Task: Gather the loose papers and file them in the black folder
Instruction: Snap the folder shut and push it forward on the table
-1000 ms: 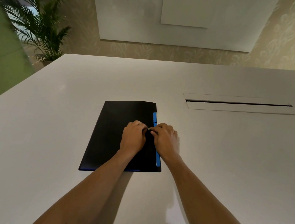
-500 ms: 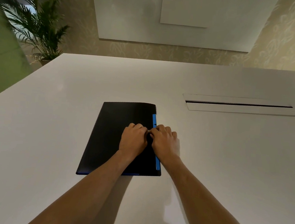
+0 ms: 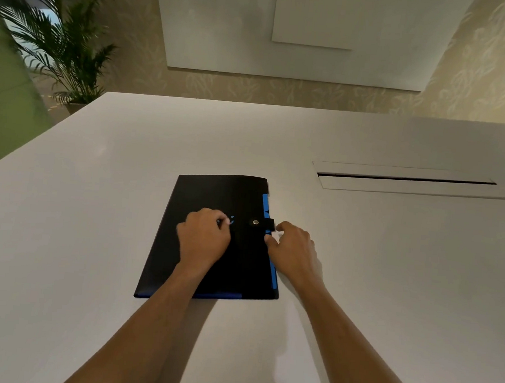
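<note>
The black folder (image 3: 214, 197) lies closed and flat on the white table (image 3: 90, 239), with a blue edge showing along its right and bottom sides. A short black strap with a metal snap button (image 3: 255, 222) crosses its right edge. My left hand (image 3: 203, 239) rests on the cover left of the snap, fingers curled. My right hand (image 3: 293, 249) sits at the folder's right edge just below the strap, fingers loosely bent, holding nothing. No loose papers are visible.
A long cable slot with a lid (image 3: 406, 180) is set into the table at the right. A potted palm (image 3: 54, 42) and a green panel (image 3: 0, 117) stand beyond the table's left edge. A wall runs behind the table.
Both hands were pressed together over the snap button; they have moved apart, left hand leftward and right hand to the folder's edge, uncovering the strap and snap.
</note>
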Available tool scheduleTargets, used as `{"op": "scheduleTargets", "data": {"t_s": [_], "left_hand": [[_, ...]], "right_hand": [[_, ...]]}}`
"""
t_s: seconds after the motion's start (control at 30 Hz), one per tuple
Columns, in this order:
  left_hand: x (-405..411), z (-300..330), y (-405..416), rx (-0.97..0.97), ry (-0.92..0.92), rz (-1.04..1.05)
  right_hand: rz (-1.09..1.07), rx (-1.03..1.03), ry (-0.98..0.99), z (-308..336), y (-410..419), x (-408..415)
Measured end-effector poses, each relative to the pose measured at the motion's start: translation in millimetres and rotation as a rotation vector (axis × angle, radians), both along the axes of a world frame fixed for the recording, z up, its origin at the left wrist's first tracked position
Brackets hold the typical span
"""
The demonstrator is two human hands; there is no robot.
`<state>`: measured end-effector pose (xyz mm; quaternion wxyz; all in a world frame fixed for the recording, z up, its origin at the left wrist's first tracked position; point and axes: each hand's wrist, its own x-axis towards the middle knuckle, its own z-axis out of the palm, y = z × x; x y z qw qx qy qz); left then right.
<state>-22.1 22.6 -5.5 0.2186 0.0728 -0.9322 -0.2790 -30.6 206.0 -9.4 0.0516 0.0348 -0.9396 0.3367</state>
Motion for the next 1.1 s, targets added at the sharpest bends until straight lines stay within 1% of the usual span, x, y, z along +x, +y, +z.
{"op": "scheduleTargets", "data": {"t_s": [0.03,0.1,0.17,0.23,0.3,0.33,0.43,0.47,0.53,0.63,0.73,0.9,1.03,1.1], "left_hand": [[5,1,-5,-0.022,-0.033,0.077],[12,2,-13,-0.047,-0.178,0.185],[19,2,-20,-0.031,-0.311,0.228],[23,3,-25,-0.007,-0.368,0.246],[24,5,-29,0.009,-0.371,0.256],[24,7,-31,0.031,-0.357,0.26],[23,13,-46,0.175,-0.316,0.269],[22,14,-52,0.241,-0.307,0.269],[21,15,-64,0.385,-0.282,0.265],[18,14,-73,0.584,-0.282,0.224],[10,12,-67,0.683,-0.288,0.14],[-5,11,-43,0.716,-0.292,-0.015],[-20,17,-16,0.849,-0.297,-0.159],[-31,21,-3,0.961,-0.299,-0.201]], "right_hand": [[-0.006,-0.016,-0.037,1,0,3],[-0.013,-0.011,-0.094,2,-1,8],[-0.008,0.017,-0.125,4,-4,11],[-0.016,0.036,-0.158,8,-6,12],[-0.041,-0.006,-0.22,9,-7,14],[-0.052,-0.071,-0.256,9,-7,14],[-0.064,-0.438,-0.375,7,-9,15],[-0.064,-0.487,-0.389,7,-10,17],[-0.071,-0.483,-0.383,10,-9,20],[-0.044,-0.598,-0.434,11,0,24],[0.003,-0.734,-0.49,10,16,26],[-0.025,-0.836,-0.395,12,49,10],[-0.015,-0.872,-0.311,16,82,-15],[0.006,-0.907,-0.279,21,97,-30]]}}
